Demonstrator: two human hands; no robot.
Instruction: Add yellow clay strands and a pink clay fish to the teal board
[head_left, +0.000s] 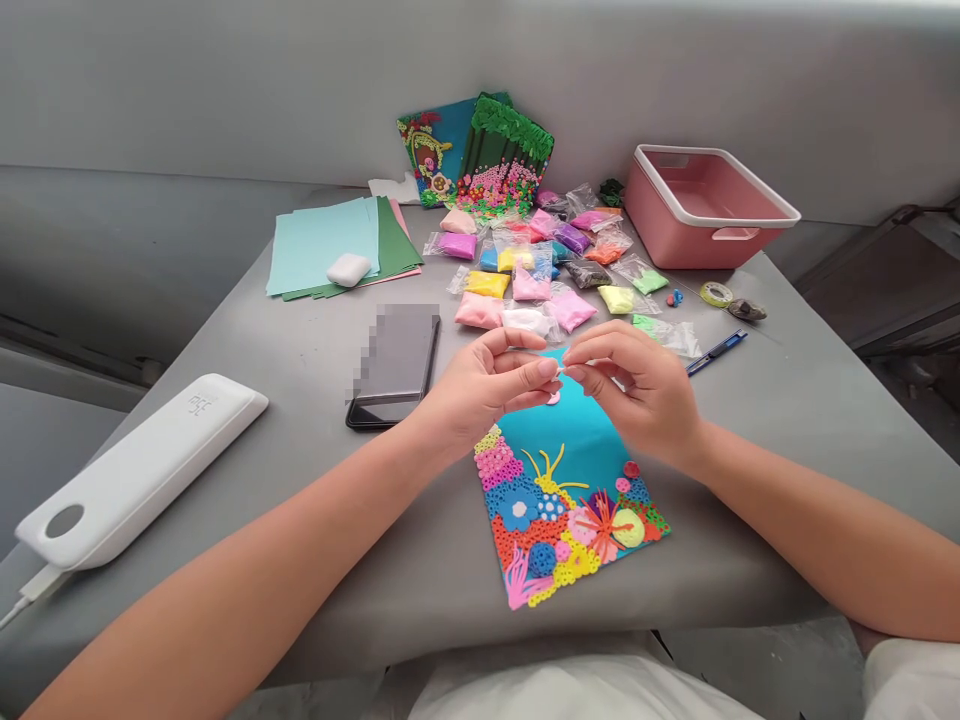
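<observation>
Over the upper part of a blue card [570, 440], my left hand [495, 380] and my right hand [637, 385] meet fingertip to fingertip. Both are closed in a pinch on a tiny white bit of clay [560, 369], mostly hidden by the fingers. Colourful clay dots, flowers and coral-like strands cover the card's lower part, among them a blue clay flower [517, 505] and a yellow branching piece [551, 470]. A small pink clay piece [553, 397] shows on the card just below my fingertips.
Behind my hands lie several bags of coloured clay, one white [527, 321]. A pink basket [712, 240], tape roll [716, 293] and blue cutter [716, 352] are at right. Leftward are a phone [397, 350], paper sheets [322, 235], a white case [349, 269] and white device [150, 470]. Decorated cards [510, 150] lean behind.
</observation>
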